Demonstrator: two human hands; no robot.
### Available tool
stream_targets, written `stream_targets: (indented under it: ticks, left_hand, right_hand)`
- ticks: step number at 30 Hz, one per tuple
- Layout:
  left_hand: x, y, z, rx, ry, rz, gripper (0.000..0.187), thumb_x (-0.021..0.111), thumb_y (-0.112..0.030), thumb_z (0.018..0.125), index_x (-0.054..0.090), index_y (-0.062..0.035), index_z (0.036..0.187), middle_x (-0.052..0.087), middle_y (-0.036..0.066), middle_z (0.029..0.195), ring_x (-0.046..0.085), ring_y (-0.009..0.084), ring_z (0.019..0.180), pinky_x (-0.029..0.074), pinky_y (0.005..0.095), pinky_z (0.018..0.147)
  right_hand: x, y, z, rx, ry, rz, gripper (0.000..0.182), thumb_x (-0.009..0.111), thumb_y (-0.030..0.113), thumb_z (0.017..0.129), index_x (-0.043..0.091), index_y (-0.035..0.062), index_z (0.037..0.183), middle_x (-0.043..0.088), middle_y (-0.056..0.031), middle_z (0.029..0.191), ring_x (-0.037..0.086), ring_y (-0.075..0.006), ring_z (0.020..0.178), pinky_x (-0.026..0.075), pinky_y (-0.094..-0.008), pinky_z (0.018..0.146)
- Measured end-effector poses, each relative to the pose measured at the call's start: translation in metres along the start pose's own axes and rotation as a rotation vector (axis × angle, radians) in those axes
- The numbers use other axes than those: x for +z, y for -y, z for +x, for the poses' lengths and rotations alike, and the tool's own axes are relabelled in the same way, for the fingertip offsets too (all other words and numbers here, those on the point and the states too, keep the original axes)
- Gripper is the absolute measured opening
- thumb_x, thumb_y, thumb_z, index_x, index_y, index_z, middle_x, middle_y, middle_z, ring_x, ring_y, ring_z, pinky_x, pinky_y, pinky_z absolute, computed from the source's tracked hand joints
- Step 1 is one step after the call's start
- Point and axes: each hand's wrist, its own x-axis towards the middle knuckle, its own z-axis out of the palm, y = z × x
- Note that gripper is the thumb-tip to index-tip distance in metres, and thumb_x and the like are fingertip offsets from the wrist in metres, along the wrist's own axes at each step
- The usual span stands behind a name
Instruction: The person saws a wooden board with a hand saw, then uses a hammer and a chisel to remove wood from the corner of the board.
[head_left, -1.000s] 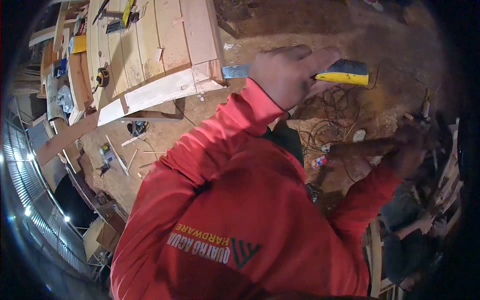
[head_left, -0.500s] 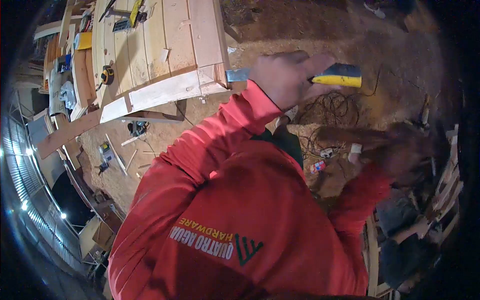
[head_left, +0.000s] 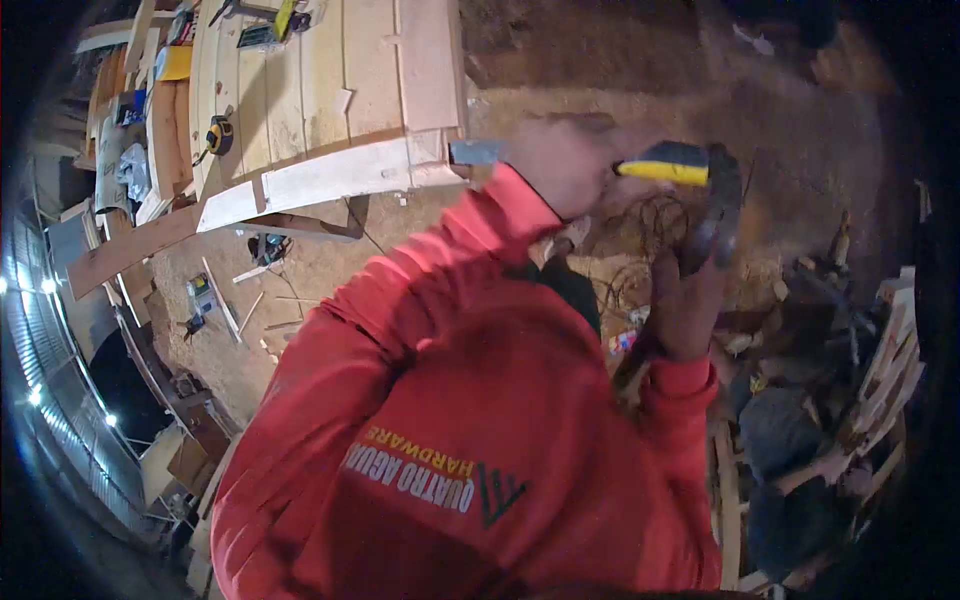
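Note:
My left hand (head_left: 562,168) is closed around a chisel (head_left: 672,163) with a yellow and black handle. Its flat grey blade sticks out on the left, with the tip at the edge of a wooden plank panel (head_left: 365,85). My right hand (head_left: 688,300) is wrapped around a hammer (head_left: 728,195), whose dark head, smeared by motion, is right at the butt of the chisel handle. A pale board (head_left: 330,172) runs along the near end of the panel.
On the panel lie a tape measure (head_left: 219,136) and a yellow and black tool (head_left: 284,18). A power tool (head_left: 268,248), wood strips (head_left: 222,300) and coiled cable (head_left: 655,225) are on the floor. Stacked timber (head_left: 895,360) stands at the right.
My right hand has swung in from the right, bringing the hammer to the chisel's butt end. My left hand keeps its hold on the chisel at the panel edge. The view has shifted slightly.

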Motion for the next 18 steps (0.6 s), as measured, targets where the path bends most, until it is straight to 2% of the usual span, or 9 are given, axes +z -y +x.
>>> stream_targets:
  ticks: [1,2,6,8,11,13,15,17,18]
  left_hand:
    - [0.004,0.001,0.003,0.01,-0.004,-0.008,0.053,0.076,-0.057,0.084,0.067,-0.0251,0.125,0.072,0.005,0.085,0.071,0.029,0.074,0.057,0.0427,0.063]
    - [0.003,0.003,0.012,0.011,0.005,0.024,0.053,0.076,-0.057,0.084,0.067,-0.0251,0.125,0.073,0.006,0.086,0.071,0.0293,0.074,0.057,0.0428,0.063]
    - [0.004,-0.001,0.004,-0.027,0.03,0.052,0.054,0.075,-0.058,0.084,0.067,-0.0246,0.126,0.073,0.006,0.087,0.072,0.0301,0.074,0.057,0.0431,0.064]
    - [0.004,0.0,0.002,-0.026,0.018,0.039,0.054,0.075,-0.058,0.084,0.067,-0.0244,0.126,0.074,0.006,0.087,0.072,0.0303,0.074,0.058,0.0429,0.064]
    - [0.002,0.002,0.003,-0.031,0.007,0.019,0.054,0.075,-0.057,0.084,0.067,-0.0244,0.126,0.074,0.006,0.088,0.072,0.0305,0.075,0.058,0.0428,0.064]
    - [0.007,0.006,0.001,-0.019,-0.002,-0.008,0.052,0.076,-0.056,0.084,0.067,-0.0245,0.125,0.074,0.005,0.088,0.072,0.0305,0.074,0.058,0.0431,0.064]
    - [0.004,0.003,0.007,-0.051,0.027,0.071,0.05,0.075,-0.055,0.084,0.067,-0.0253,0.124,0.074,0.005,0.089,0.072,0.0309,0.074,0.057,0.0439,0.063]
    - [0.003,-0.002,-0.001,-0.095,0.063,0.098,0.049,0.075,-0.055,0.085,0.067,-0.0259,0.123,0.074,0.006,0.089,0.072,0.031,0.074,0.057,0.0445,0.063]
    - [0.003,-0.003,0.0,-0.099,0.064,0.093,0.049,0.074,-0.056,0.085,0.067,-0.0263,0.122,0.074,0.006,0.088,0.072,0.031,0.074,0.057,0.0448,0.062]
  right_hand:
    - [0.015,0.0,-0.009,-0.068,-0.189,-0.703,0.022,0.065,0.02,0.093,0.064,0.0042,0.108,0.068,-0.009,0.102,0.063,-0.0261,0.079,0.052,-0.0436,0.08]
    - [-0.005,-0.02,-0.003,-0.175,-0.272,-0.801,0.022,0.065,0.02,0.094,0.064,0.0042,0.108,0.069,-0.0077,0.101,0.063,-0.0252,0.079,0.052,-0.0427,0.08]
    - [-0.112,-0.035,-0.023,0.058,-0.472,-0.04,0.031,0.062,0.02,0.096,0.061,0.0027,0.122,0.068,-0.0103,0.105,0.065,-0.0253,0.09,0.054,-0.0382,0.079]
    - [-0.124,-0.022,-0.019,-0.164,-0.385,-0.291,0.036,0.062,0.022,0.095,0.061,0.0023,0.125,0.068,-0.0132,0.104,0.065,-0.0273,0.09,0.055,-0.0382,0.079]
    - [-0.056,-0.033,-0.013,-0.418,-0.179,-1.165,0.039,0.063,0.025,0.094,0.062,0.0028,0.125,0.067,-0.0118,0.105,0.065,-0.0264,0.087,0.054,-0.0386,0.078]
    - [0.001,-0.05,-0.019,-0.348,-0.118,-1.169,0.039,0.063,0.022,0.094,0.061,0.0032,0.128,0.064,-0.0112,0.113,0.063,-0.0285,0.096,0.052,-0.041,0.083]
    - [0.006,0.018,-0.002,0.135,-0.053,-0.481,0.033,0.065,0.019,0.089,0.064,0.0024,0.118,0.063,-0.0189,0.123,0.061,-0.038,0.107,0.051,-0.0449,0.093]
    - [-0.068,-0.025,-0.02,-0.064,-0.069,-0.895,0.032,0.067,0.016,0.089,0.062,-0.0009,0.115,0.066,-0.0131,0.106,0.063,-0.0304,0.092,0.053,-0.0453,0.079]
    - [-0.089,-0.025,-0.016,-0.076,-0.173,-0.815,0.033,0.068,0.016,0.088,0.061,-0.0019,0.115,0.066,-0.0117,0.102,0.063,-0.0279,0.088,0.053,-0.0452,0.076]
